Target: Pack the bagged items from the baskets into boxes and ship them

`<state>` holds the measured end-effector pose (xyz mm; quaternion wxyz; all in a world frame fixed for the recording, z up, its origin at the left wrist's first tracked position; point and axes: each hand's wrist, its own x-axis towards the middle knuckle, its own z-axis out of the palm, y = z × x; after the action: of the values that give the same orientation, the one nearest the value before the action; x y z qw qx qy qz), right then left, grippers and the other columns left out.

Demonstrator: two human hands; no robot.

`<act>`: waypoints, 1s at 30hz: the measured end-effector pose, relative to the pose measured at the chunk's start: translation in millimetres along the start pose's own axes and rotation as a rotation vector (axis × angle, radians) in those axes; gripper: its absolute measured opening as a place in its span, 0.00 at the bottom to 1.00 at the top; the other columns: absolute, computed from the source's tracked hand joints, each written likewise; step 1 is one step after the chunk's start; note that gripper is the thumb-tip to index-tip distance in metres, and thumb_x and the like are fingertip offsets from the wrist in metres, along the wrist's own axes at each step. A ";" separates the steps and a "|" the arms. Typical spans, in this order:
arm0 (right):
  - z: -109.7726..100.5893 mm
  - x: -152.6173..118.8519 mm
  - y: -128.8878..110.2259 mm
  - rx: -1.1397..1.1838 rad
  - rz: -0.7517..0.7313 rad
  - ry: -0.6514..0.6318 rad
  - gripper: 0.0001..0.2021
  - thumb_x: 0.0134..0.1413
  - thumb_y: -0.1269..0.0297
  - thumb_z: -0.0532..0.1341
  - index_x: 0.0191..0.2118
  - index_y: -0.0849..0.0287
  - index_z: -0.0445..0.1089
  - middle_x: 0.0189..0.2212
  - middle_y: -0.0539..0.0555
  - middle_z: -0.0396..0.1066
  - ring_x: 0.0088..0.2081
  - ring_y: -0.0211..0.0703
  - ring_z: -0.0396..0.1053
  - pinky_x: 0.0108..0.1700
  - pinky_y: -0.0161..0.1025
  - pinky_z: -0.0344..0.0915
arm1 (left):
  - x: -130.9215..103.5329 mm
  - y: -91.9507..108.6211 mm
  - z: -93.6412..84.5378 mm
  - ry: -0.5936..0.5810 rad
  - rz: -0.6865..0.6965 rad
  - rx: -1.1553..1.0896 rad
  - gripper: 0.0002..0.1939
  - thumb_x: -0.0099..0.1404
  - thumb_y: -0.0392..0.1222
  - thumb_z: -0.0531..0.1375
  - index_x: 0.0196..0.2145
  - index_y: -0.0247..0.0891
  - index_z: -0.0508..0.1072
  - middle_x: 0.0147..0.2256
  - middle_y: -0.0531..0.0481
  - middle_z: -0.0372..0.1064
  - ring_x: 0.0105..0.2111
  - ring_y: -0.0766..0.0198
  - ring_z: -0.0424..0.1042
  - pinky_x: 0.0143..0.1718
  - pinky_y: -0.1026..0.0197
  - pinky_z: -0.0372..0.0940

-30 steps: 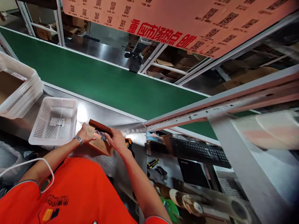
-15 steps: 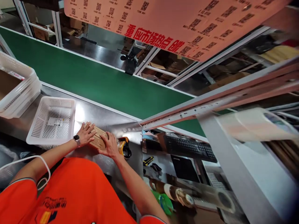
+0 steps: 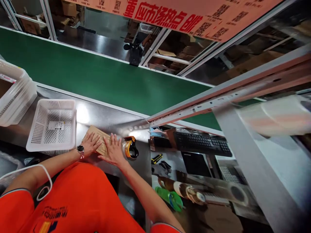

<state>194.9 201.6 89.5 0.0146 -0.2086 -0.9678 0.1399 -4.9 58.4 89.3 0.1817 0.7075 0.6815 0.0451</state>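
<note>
A small brown cardboard box [image 3: 100,135] with printed lines lies on the metal bench in front of me. My left hand [image 3: 90,144], with a watch on its wrist, rests flat on the box's left side, fingers stretched out. My right hand [image 3: 114,150] presses flat over its right end with the fingers spread. Just right of that hand stands a tape dispenser [image 3: 131,147] in orange and black with a roll of clear tape. To the left sits a white perforated basket [image 3: 52,124] with a printed label slip [image 3: 56,125] on its bottom.
Stacked white baskets [image 3: 17,92] stand at the far left. Behind the bench runs a green conveyor belt [image 3: 97,74]. On the right are a metal post [image 3: 257,168], a keyboard [image 3: 202,142], a yellow cutter [image 3: 156,158] and a green bottle [image 3: 170,198]. A red-lettered board [image 3: 167,14] hangs above.
The camera view has tilted downward slightly. My right hand has gone from gripping the box's right end to lying flat and spread on it. My left hand stays on the box.
</note>
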 end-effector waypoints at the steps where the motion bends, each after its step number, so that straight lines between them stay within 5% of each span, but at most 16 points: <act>1: -2.6 4.6 -1.2 0.014 -0.022 -0.017 0.59 0.47 0.30 0.72 0.79 0.56 0.58 0.79 0.75 0.44 0.76 0.88 0.42 0.71 0.86 0.38 | -0.3 1.6 -0.1 0.000 0.003 0.000 0.34 0.75 0.45 0.65 0.75 0.49 0.63 0.79 0.38 0.46 0.80 0.35 0.40 0.76 0.22 0.42; 6: -10.4 11.4 3.9 0.084 -0.086 -0.010 0.56 0.46 0.34 0.75 0.78 0.52 0.61 0.76 0.72 0.51 0.70 0.80 0.57 0.70 0.72 0.56 | -4.4 4.8 -2.3 0.001 -0.007 -0.004 0.30 0.78 0.39 0.60 0.74 0.50 0.66 0.79 0.39 0.48 0.80 0.38 0.44 0.76 0.23 0.45; 13: -8.3 5.2 29.0 0.108 -0.180 0.003 0.55 0.49 0.28 0.71 0.77 0.54 0.63 0.75 0.73 0.53 0.69 0.77 0.59 0.68 0.71 0.61 | -6.4 5.5 -7.0 -0.011 -0.037 -0.080 0.29 0.76 0.38 0.62 0.72 0.48 0.69 0.78 0.40 0.51 0.79 0.29 0.42 0.75 0.21 0.45; 17: -1.8 1.5 53.7 0.185 -0.205 0.059 0.37 0.62 0.35 0.67 0.69 0.51 0.74 0.74 0.68 0.59 0.69 0.70 0.64 0.68 0.67 0.64 | -3.6 4.6 -4.7 0.025 -0.025 -0.124 0.29 0.71 0.36 0.64 0.69 0.46 0.74 0.77 0.41 0.53 0.79 0.29 0.44 0.76 0.22 0.45; 20: 9.4 -9.0 68.2 0.361 -0.113 0.175 0.21 0.71 0.44 0.62 0.58 0.48 0.82 0.66 0.61 0.71 0.62 0.59 0.72 0.64 0.61 0.72 | 4.2 -1.9 -2.4 0.044 0.001 -0.142 0.26 0.71 0.34 0.63 0.66 0.46 0.77 0.76 0.42 0.58 0.78 0.33 0.47 0.76 0.25 0.46; 25: 25.5 -38.6 74.8 0.615 0.077 0.275 0.20 0.68 0.43 0.64 0.50 0.50 0.85 0.56 0.59 0.79 0.56 0.52 0.77 0.59 0.54 0.76 | 23.9 -18.3 1.0 -0.028 0.075 0.003 0.21 0.72 0.38 0.67 0.60 0.49 0.81 0.73 0.46 0.63 0.76 0.38 0.54 0.75 0.28 0.52; 28: 25.3 -58.8 86.2 0.549 0.363 0.307 0.29 0.73 0.43 0.54 0.61 0.58 0.79 0.56 0.66 0.78 0.57 0.55 0.77 0.62 0.54 0.74 | 29.0 -18.8 1.8 -0.032 0.105 0.062 0.19 0.73 0.38 0.66 0.59 0.48 0.82 0.72 0.46 0.66 0.74 0.41 0.58 0.74 0.33 0.55; 30: 25.4 -69.2 96.4 0.370 0.632 0.316 0.37 0.72 0.43 0.52 0.72 0.69 0.66 0.59 0.75 0.75 0.60 0.62 0.74 0.64 0.59 0.71 | 29.2 -12.2 1.7 -0.043 0.072 0.068 0.18 0.74 0.37 0.62 0.59 0.46 0.81 0.72 0.44 0.66 0.74 0.40 0.59 0.73 0.34 0.57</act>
<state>294.4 250.9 40.5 0.1570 -0.5090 -0.8002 0.2757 -14.0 86.7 78.4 0.1707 0.7381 0.6526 0.0132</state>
